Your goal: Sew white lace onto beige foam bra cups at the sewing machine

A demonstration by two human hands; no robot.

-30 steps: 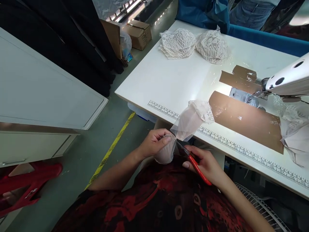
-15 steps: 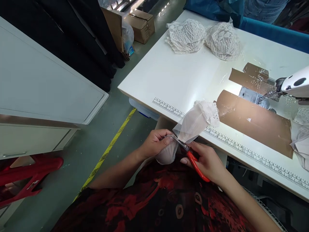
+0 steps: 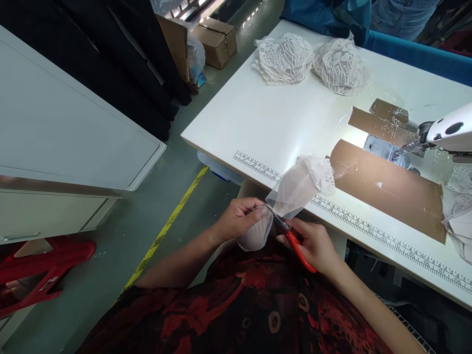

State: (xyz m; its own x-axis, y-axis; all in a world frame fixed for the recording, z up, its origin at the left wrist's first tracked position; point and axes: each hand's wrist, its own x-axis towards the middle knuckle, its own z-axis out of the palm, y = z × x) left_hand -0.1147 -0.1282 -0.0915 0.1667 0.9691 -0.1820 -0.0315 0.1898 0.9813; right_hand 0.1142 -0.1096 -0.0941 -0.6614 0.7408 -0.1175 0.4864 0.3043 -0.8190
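Between thumb and fingers, my left hand [image 3: 241, 216] pinches the edge of a pale, sheer fabric cup [image 3: 255, 235] held just off the table's front edge. A pair of red-handled scissors [image 3: 300, 250] is in my right hand [image 3: 315, 246], their blades pointing up and left to the fabric at my left fingertips. The blades look nearly closed; whether fabric lies between them I cannot tell. From there a sheer mesh piece with a lace end [image 3: 295, 189] stretches up onto the tabletop, over the printed ruler.
A sewing machine head [image 3: 452, 128] stands at the right, with brown card sheets [image 3: 391, 189] taped around its plate. Stacked lace cups [image 3: 283, 59] lie at the table's far side. More white pieces [image 3: 457, 216] rest at the right edge. A white cabinet [image 3: 70, 118] stands left.
The scissors have shifted slightly up and left and their blades look closer together. My left hand keeps its pinch on the fabric, almost unmoved.
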